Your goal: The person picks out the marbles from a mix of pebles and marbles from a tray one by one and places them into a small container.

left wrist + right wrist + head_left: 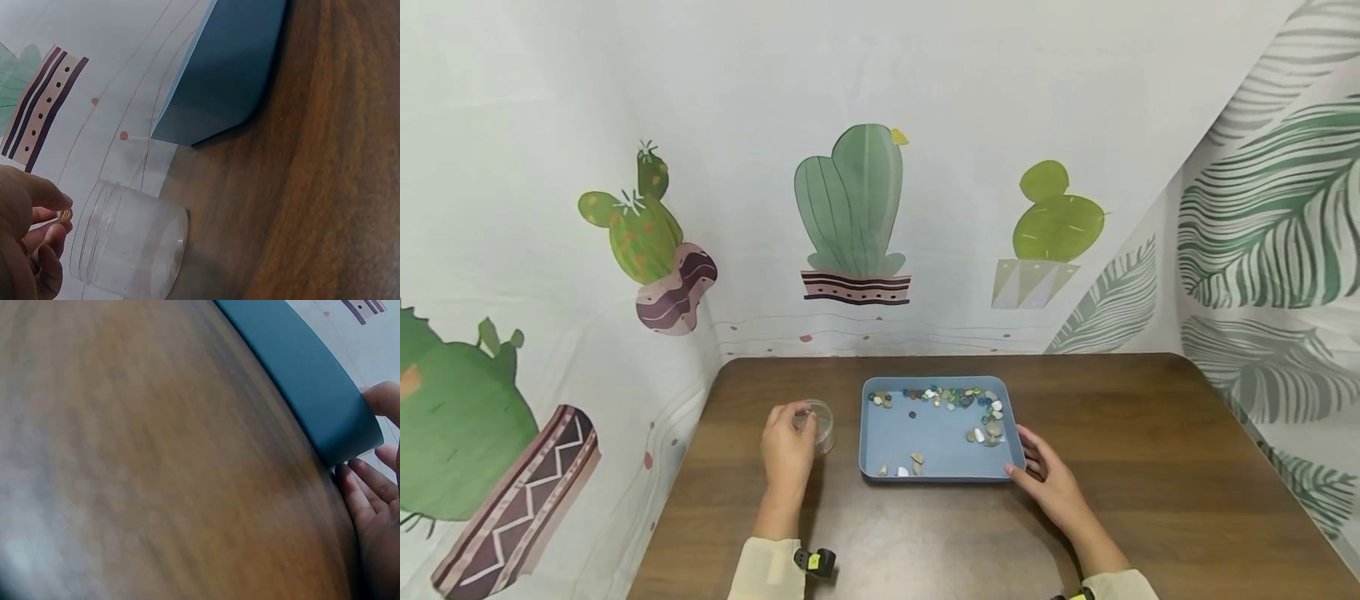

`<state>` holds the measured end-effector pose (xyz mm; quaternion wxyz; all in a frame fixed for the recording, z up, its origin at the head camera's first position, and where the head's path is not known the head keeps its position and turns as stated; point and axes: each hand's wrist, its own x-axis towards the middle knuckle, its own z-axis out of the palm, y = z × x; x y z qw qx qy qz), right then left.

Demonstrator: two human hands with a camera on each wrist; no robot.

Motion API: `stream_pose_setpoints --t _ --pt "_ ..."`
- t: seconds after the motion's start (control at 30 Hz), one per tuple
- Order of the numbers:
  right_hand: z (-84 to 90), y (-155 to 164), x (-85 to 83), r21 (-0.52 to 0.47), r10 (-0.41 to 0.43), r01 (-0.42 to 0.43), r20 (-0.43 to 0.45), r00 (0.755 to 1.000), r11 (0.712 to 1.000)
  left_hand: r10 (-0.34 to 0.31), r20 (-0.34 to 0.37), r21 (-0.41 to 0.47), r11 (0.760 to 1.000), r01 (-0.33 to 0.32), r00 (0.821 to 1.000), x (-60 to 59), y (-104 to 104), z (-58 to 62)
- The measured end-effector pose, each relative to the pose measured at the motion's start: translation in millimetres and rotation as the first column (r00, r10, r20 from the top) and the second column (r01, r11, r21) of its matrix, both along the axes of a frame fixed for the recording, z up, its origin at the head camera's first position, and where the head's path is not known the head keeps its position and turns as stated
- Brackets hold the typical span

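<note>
Pebbles (964, 398) lie in blue tray (925, 442); jar (822, 423) looks empty.

Head view above; wrist views beside tray (868, 433).

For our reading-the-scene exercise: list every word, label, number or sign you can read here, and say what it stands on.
None can be read: the blue tray, clear jar, stones and cactus backdrop bear no writing.
The small yellow tag on the left wrist band is too small to read.
</note>
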<state>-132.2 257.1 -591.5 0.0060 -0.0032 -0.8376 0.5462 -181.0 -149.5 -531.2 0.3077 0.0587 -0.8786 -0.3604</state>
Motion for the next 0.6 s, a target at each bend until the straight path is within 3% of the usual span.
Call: stream_pose_setpoints --t 0.23,0.6 --pt "-1.4 0.1 -0.2 0.002 -0.002 0.002 -0.015 1.000 1.000 0.004 0.044 0.037 0.999 -0.006 0.999 1.2 -1.5 3.2" --pt "0.8 -0.1 -0.3 0.019 0.000 0.000 0.009 1.000 1.000 0.006 0.048 0.044 0.999 -0.009 0.999 4.1 -3.3 6.4"
